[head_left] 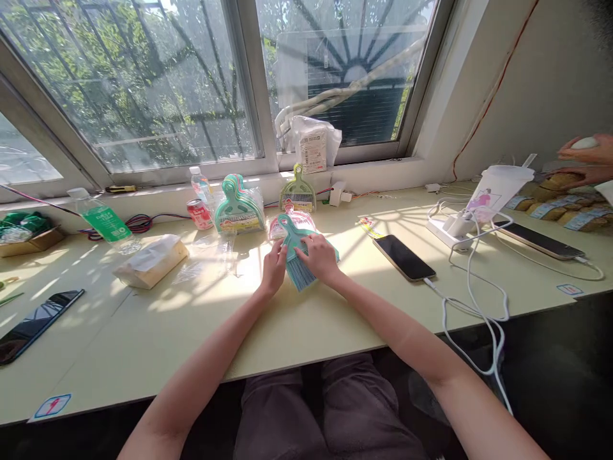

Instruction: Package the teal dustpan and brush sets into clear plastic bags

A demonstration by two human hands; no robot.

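A teal hand brush (301,276) with grey bristles lies over a matching teal dustpan in the middle of the table. My left hand (274,268) grips the set along its left side. From the right, my right hand (320,257) is closed over the brush's body, thumb toward the handle. Just behind them lies a pink dustpan set (292,220). Farther back, a yellow-green set (297,190) leans at the window sill. A stack of teal and pink dustpan sets (237,207) in clear plastic stands to the left.
Clear plastic bags (205,259) and a tissue pack (152,260) lie left, near a green-labelled bottle (103,217) and a red can (199,214). A charging phone (403,257), power strip (450,231) and white cup (495,188) are right. Another person's hands (587,160) show at far right.
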